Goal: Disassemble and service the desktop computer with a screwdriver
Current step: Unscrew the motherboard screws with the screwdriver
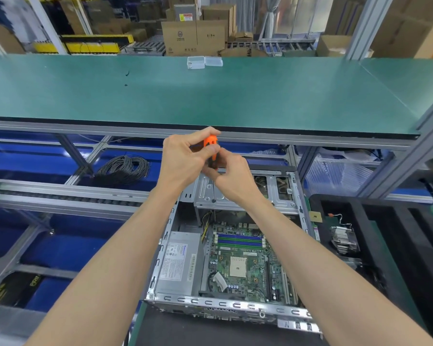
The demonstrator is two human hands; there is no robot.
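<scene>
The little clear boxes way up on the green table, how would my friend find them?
Start at the long green table above the open computer. Look along its far edge, near the middle, before the cardboard cartons. The two clear plastic boxes sit side by side, the only see-through things on it.

Desktop computer (225, 258): my unit, side panel off, lying flat, green motherboard and grey power supply exposed. Screwdriver (209, 141): orange-and-black handle, upright above my drive cage.

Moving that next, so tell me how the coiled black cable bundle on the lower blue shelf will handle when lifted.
The coiled black cable bundle probably sags and flops, since its loops lie loose. No tie is visible, so strands may spill and snag. Likely light for its bulk.
</scene>
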